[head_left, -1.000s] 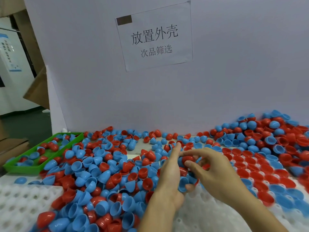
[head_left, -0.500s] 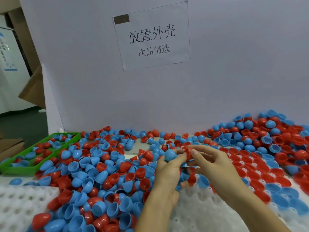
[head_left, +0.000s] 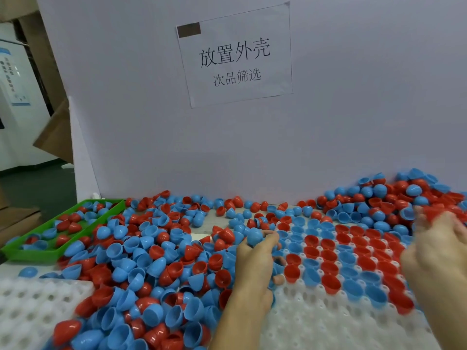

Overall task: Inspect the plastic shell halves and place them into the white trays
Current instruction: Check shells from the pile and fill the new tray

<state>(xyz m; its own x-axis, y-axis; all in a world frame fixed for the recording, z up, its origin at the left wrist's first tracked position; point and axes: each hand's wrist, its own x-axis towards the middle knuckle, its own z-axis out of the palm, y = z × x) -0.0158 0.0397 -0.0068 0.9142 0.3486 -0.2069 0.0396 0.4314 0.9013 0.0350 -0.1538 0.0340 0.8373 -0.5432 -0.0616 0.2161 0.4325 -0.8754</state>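
Observation:
Loose red and blue plastic shell halves (head_left: 141, 258) cover the table in a wide heap. My left hand (head_left: 255, 263) sits at the heap's right edge and pinches a blue shell half (head_left: 254, 236) between thumb and fingertips. My right hand (head_left: 437, 251) is far right and blurred by motion; its fingertips hold a red shell half (head_left: 432, 212) above the white tray (head_left: 313, 322). That tray's sockets hold several red and blue halves (head_left: 336, 261), open side up. A second white tray (head_left: 32, 309) lies at the lower left.
A green tray (head_left: 15, 251) with several halves stands at the left. A tall pile of halves (head_left: 394, 198) rises at the back right. A white board with a paper sign (head_left: 235, 56) closes off the back of the table.
My right hand has swung away to the right with the red half, uncovering the filled tray sockets. My left hand keeps the blue half and has stayed near the middle.

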